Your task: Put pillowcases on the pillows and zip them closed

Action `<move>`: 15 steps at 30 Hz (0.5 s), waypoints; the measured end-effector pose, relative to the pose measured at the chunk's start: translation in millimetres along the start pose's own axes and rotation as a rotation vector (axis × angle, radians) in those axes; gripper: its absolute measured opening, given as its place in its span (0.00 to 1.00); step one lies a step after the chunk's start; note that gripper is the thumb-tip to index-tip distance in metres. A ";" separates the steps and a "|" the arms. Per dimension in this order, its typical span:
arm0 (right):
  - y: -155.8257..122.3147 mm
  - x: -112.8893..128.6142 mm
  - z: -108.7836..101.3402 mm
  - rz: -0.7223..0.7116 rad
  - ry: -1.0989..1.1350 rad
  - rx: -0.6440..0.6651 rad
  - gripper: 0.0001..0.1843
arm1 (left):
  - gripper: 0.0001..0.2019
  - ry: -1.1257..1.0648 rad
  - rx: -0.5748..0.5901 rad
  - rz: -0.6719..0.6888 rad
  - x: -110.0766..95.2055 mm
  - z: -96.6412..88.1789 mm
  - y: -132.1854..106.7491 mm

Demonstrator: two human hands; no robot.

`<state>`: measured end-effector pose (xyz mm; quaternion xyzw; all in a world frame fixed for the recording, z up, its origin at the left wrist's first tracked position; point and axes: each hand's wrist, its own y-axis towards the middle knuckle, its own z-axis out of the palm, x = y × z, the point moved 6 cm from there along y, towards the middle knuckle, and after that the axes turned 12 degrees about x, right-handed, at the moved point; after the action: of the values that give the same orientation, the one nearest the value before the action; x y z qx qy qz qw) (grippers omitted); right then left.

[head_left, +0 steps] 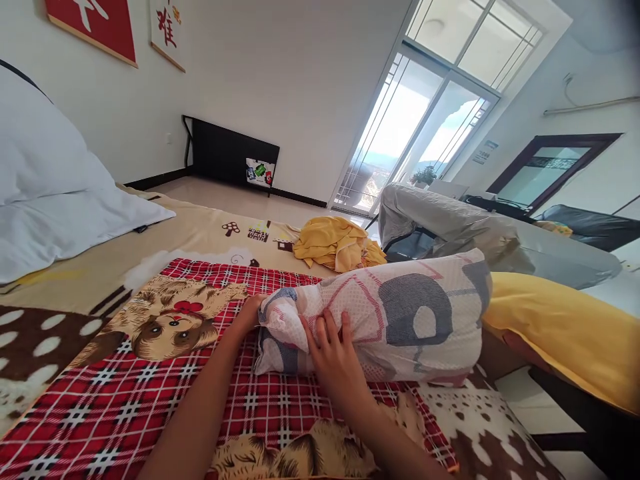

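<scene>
A plump pillow (400, 320) in a white case with grey and pink patterns lies across a red plaid cloth (200, 387) printed with dogs. The loose left end (286, 327) of its case is bunched and folded. My left hand (251, 312) is against that end, its fingers mostly hidden behind the fabric. Spread on the pillow's near side, the fingers of my right hand (336, 350) lie against the case, just right of the bunched part.
White pillows (55, 160) are at the left of the bed. Crumpled yellow fabric (335, 241) lies beyond the patterned pillow. To the right are a yellow cushion (565, 327) and a covered sofa (450, 213). A black folding table (225, 153) leans by the wall.
</scene>
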<state>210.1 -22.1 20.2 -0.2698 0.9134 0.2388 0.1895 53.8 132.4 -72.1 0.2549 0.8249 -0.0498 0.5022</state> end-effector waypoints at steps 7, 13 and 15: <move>11.1 0.5 15.7 0.068 -0.030 -0.087 0.28 | 0.09 0.103 -0.036 -0.033 -2.9 -2.9 -2.9; 34.7 -24.8 29.2 0.065 0.075 -0.072 0.29 | 0.07 0.184 -0.093 -0.135 -8.2 -7.6 -4.7; 43.9 -35.3 35.2 0.072 0.104 -0.067 0.28 | 0.07 0.216 -0.130 -0.167 -11.8 -10.5 -5.0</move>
<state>219.8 43.6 22.9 -0.2547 0.9226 0.2617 0.1240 47.4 127.2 -57.7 0.1563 0.8938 -0.0101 0.4202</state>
